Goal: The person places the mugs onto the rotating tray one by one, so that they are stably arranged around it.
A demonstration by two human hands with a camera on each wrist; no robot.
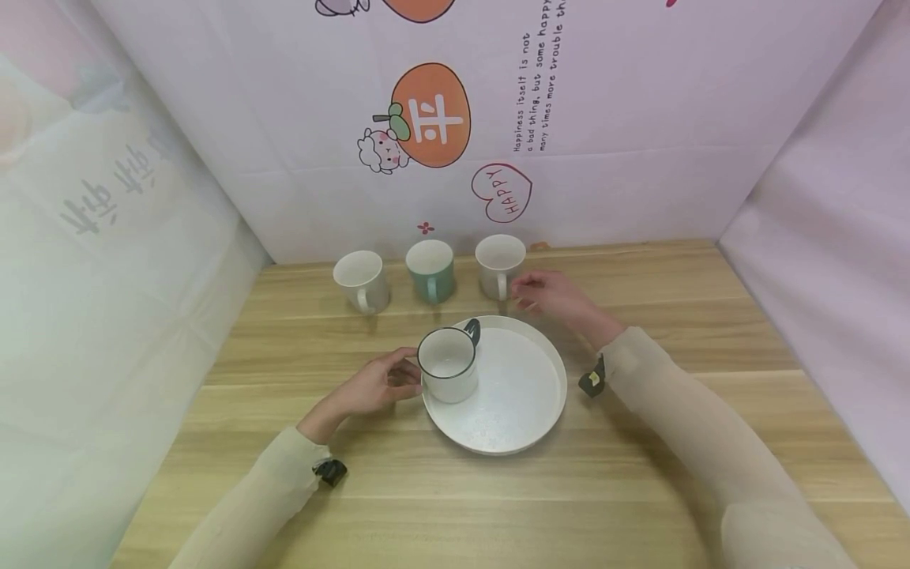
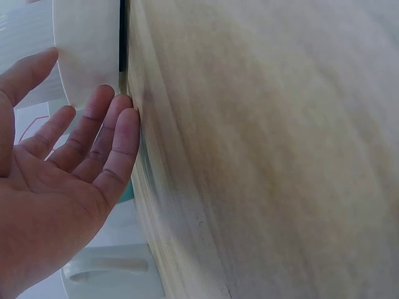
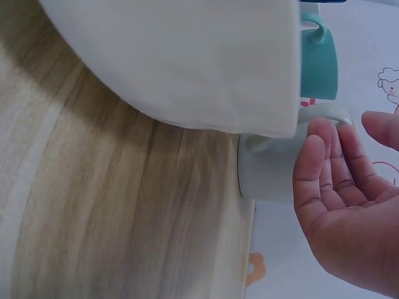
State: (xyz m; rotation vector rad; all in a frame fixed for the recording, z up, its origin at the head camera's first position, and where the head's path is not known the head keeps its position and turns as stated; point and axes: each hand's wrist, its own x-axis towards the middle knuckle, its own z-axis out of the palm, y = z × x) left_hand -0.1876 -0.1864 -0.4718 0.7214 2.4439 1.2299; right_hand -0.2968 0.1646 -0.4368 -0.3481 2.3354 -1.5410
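Mug (image 1: 448, 365) on tray (image 1: 522, 411): left hand (image 1: 373, 387) open beside it; right hand (image 1: 550, 296) open near grey mug (image 1: 499, 265).

Left hand (image 1: 370, 389) open, fingers relaxed — right hand (image 1: 550, 296) reaching fwd, fingers apparently loose — both arms extended.

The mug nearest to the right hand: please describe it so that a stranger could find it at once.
On the wooden table, three mugs stand in a row before the back wall, behind the round white tray. The pale mug is the rightmost of the row, beside the green mug. Only this one has the right hand at its handle.
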